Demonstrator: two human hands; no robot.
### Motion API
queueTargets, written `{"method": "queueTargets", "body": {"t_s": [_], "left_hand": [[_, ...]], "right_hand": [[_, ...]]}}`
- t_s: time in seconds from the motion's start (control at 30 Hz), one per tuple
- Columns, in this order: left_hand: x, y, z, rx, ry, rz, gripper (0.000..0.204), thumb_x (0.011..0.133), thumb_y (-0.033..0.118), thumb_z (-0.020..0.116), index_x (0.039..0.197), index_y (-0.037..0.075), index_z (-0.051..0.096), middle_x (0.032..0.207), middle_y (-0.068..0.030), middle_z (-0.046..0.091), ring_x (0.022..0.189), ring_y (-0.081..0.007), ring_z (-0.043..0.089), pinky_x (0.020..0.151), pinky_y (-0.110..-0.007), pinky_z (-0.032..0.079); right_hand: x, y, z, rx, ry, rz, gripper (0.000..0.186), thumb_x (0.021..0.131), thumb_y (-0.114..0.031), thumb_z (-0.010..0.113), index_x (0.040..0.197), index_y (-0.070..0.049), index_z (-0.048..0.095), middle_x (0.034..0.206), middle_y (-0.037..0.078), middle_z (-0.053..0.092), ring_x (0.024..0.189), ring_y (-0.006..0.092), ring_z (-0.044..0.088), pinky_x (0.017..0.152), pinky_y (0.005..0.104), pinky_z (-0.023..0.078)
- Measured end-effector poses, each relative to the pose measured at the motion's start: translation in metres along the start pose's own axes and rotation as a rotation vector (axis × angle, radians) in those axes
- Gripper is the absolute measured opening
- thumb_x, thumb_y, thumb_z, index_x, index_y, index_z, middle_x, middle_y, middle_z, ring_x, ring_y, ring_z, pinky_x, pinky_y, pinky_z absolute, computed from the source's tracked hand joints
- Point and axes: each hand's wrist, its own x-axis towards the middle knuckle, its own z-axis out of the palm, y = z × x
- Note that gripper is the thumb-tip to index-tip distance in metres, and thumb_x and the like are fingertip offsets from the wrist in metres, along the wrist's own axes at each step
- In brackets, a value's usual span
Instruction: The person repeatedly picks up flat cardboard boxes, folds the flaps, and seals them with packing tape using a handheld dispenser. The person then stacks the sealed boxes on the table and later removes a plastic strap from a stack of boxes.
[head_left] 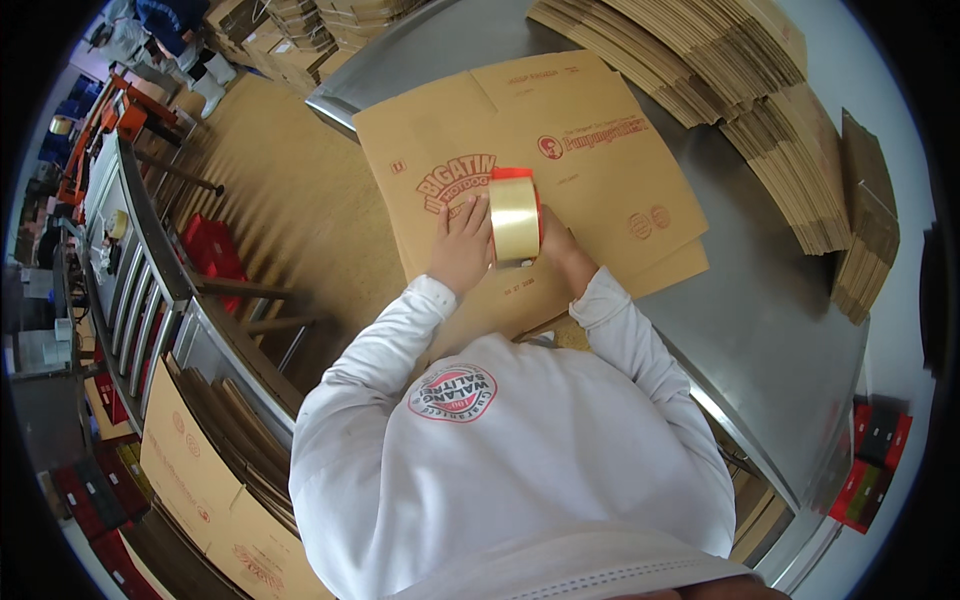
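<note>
A flat, folded cardboard carton (610, 110) with red print lies on the metal table, its near-left part reaching past the table's edge. My left hand (460, 248) rests on its printed face, fingers stretched out beside a tape dispenser. That tape dispenser (513, 173) is red and carries a wide roll of pale yellowish packing tape (515, 217). My right hand (563, 248) grips the dispenser from its right side; the roll hides most of those fingers. Whether the dispenser touches the carton I cannot tell.
Stacks of folded cartons (690, 50) line the table's (770, 290) far and right sides. At left runs a roller conveyor (135, 290), with more flat cartons (200, 450) below it. Red crates (870, 465) sit at far right. Two people (170, 40) stand at the far left.
</note>
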Motion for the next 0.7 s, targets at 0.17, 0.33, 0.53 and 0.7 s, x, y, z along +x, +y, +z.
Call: {"method": "queueTargets", "body": {"t_s": [0.17, 0.33, 0.53, 0.7], "left_hand": [[-0.008, 0.002, 0.003, -0.213, 0.098, 0.002, 0.087, 0.08, 0.052, 0.063, 0.149, 0.012, 0.027, 0.155, -0.0143, 0.024, 0.143, -0.0323, 0.021, 0.112, -0.061, 0.013], [-0.043, 0.019, -0.043, -0.211, -0.101, -0.439, 0.107, 0.07, 0.058, 0.072, 0.15, 0.011, 0.02, 0.156, -0.0182, 0.018, 0.144, -0.0361, 0.017, 0.109, -0.064, 0.015], [-0.137, -0.066, -0.01, -1.188, 0.246, -1.207, 0.058, 0.081, 0.025, 0.075, 0.125, -0.005, 0.054, 0.114, -0.0182, 0.064, 0.094, -0.024, 0.064, 0.086, -0.031, 0.048], [-0.188, -0.057, -0.08, -1.217, 0.716, -1.202, 0.019, 0.087, 0.011, 0.067, 0.099, -0.003, 0.067, 0.088, -0.0059, 0.069, 0.076, -0.0124, 0.062, 0.073, -0.026, 0.047]], "right_hand": [[-0.039, 0.012, -0.016, -0.089, 0.086, 0.177, 0.029, 0.09, -0.022, 0.064, 0.112, -0.004, 0.06, 0.101, 0.003, 0.064, 0.083, 0.0117, 0.063, 0.066, 0.0281, 0.053], [-0.114, 0.023, -0.067, 0.137, 0.256, -0.106, 0.035, 0.08, -0.018, 0.076, 0.11, -0.011, 0.058, 0.098, 0.0, 0.061, 0.086, 0.0132, 0.063, 0.07, 0.0299, 0.056], [-0.151, 0.027, -0.167, 0.392, 0.445, -0.211, 0.044, 0.077, -0.02, 0.077, 0.115, -0.011, 0.055, 0.101, 0.002, 0.061, 0.095, 0.0167, 0.062, 0.08, 0.0357, 0.055], [-0.157, 0.014, -0.2, 0.514, 0.425, -0.186, 0.041, 0.082, -0.023, 0.072, 0.117, -0.01, 0.055, 0.107, 0.003, 0.062, 0.098, 0.0197, 0.062, 0.083, 0.0394, 0.053]]}}
